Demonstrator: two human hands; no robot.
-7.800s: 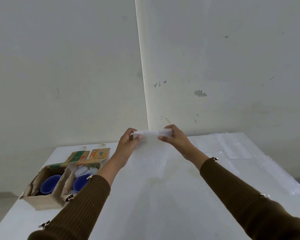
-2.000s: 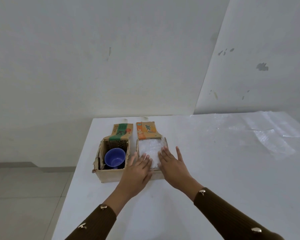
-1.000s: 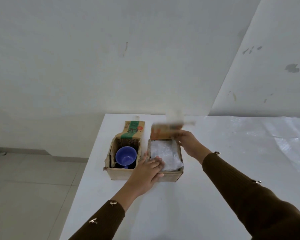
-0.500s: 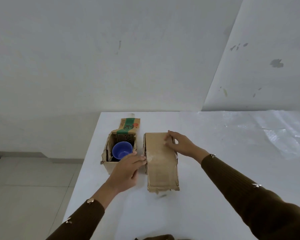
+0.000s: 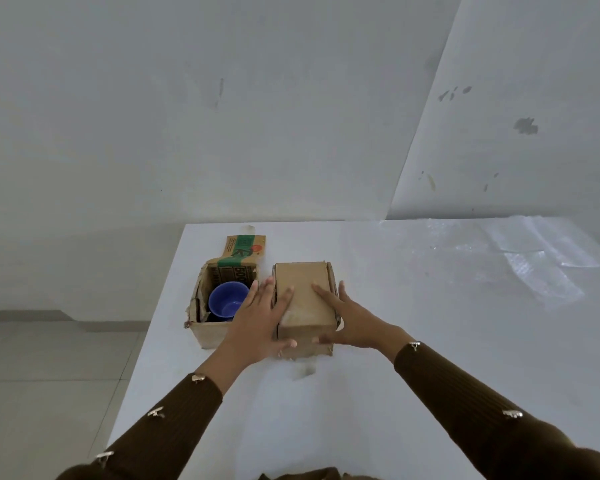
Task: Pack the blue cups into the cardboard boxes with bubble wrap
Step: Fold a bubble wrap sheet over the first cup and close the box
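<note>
1. Our left hand (image 5: 260, 323) and right hand (image 5: 352, 320) lie spread flat, pressing the closed cardboard box (image 5: 305, 299).
2. The blue cup (image 5: 226, 301) sits in the open box (image 5: 208, 332), left on the desk (image 5: 430, 341).

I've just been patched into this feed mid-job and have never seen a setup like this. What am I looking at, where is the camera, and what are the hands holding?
There is no robot: a person wears one camera on the head, looking forward and down at their own bare hands. On the white table stand two cardboard boxes. The left box is open with a blue cup inside. The left hand and right hand lie flat on the right box, pressing its folded-over lid; neither grips anything. Bubble wrap lies far right.
</note>
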